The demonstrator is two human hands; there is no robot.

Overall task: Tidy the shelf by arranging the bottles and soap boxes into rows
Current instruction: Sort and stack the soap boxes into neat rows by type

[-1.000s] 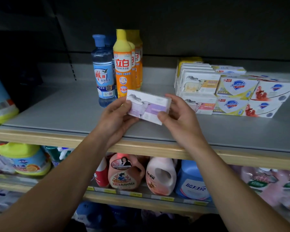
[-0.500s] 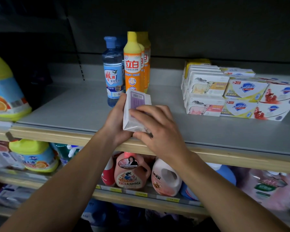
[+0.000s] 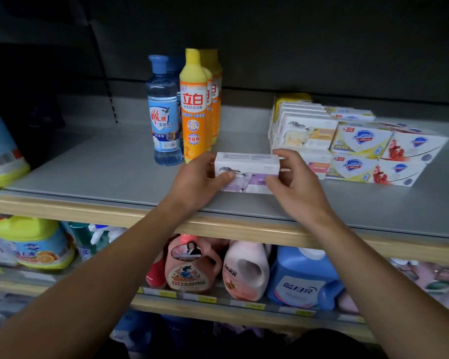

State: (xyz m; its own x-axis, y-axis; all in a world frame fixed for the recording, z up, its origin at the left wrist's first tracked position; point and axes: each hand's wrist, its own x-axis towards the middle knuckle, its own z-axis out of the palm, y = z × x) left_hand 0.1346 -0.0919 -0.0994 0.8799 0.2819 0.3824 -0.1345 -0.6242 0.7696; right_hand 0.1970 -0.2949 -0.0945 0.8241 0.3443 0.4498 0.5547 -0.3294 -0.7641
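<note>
Purple soap box (image 3: 247, 172) turned from on-end to long side level — left hand (image 3: 200, 182) and right hand (image 3: 293, 182) both grip it; ready to join the soap stacks (image 3: 306, 133) right.

The soap box (image 3: 247, 172) was turned from upright on end to lying lengthwise. Both hands moved it forward over the shelf (image 3: 114, 174), nearer the stacked boxes (image 3: 306, 130).

Both forearms reached forward and converged, left hand (image 3: 202, 181) curled with thumb in front, right hand (image 3: 294, 181) curled likewise, each pinched one end of a held box (image 3: 246, 169)
</note>
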